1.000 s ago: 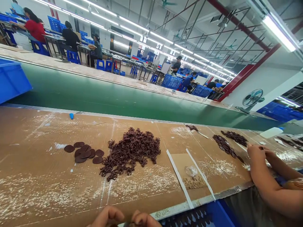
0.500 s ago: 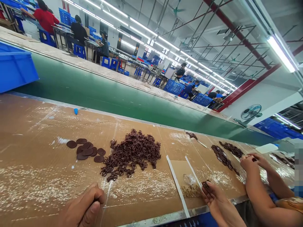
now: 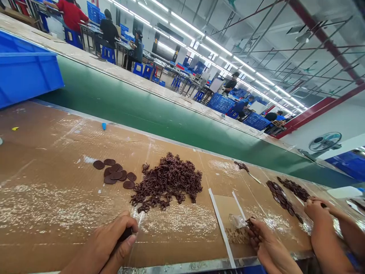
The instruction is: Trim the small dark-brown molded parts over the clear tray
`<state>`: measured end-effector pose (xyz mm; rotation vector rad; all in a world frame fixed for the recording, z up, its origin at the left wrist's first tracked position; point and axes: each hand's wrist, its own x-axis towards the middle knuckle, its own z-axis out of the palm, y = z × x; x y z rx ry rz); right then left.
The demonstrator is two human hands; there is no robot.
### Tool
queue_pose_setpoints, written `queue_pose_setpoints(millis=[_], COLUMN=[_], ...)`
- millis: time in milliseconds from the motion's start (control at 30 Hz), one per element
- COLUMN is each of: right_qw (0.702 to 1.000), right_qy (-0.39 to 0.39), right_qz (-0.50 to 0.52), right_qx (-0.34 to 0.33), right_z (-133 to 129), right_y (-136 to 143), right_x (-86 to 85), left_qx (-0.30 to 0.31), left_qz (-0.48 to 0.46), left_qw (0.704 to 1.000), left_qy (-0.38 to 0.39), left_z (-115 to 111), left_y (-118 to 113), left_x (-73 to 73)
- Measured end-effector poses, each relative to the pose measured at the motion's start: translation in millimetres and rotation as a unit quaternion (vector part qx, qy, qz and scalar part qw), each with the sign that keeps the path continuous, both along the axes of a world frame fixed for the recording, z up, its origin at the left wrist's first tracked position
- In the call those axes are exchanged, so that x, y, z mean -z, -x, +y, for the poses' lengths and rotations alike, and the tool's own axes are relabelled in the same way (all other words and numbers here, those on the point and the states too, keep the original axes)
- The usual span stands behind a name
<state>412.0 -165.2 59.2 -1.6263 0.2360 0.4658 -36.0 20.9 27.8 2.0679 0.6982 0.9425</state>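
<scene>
Head cam, quick notes. Left hand sits at the near edge of the cardboard-covered bench, fingers curled round a small dark piece, thumb pressed on it; what the piece is can't be made out. Right hand is palm-up w/ a few small brown bits resting on it, fingers loosely bent, not clenched.

Progress, as a judgement: early to mid. Small group of flat brown ovals lies just ahead of the left hand, approx a dozen, set apart from the stock. Big tangled heap of brown parts sits between the two hands and further out, looks mostly untouched, so most of the work appears left.

Co-worker's hands work just right of the right hand, w/ own row of ovals and a smaller tangle beyond.

Blue bin stands far out past the left hand, on the green belt.

Writing/brands: none readable anywhere.
</scene>
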Motion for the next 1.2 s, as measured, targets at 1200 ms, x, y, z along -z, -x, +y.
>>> queue_pose_setpoints(millis=[1200], right_qw=[1.000], right_qy=[0.024], right_qz=[-0.012], right_qx=[0.000], right_z=[4], right_y=[-3], right_x=[4.6], left_qx=[0.094], left_qz=[0.098], left_qw=[0.987], left_qy=[0.083], left_z=[3], left_y=[3], left_x=[8.0])
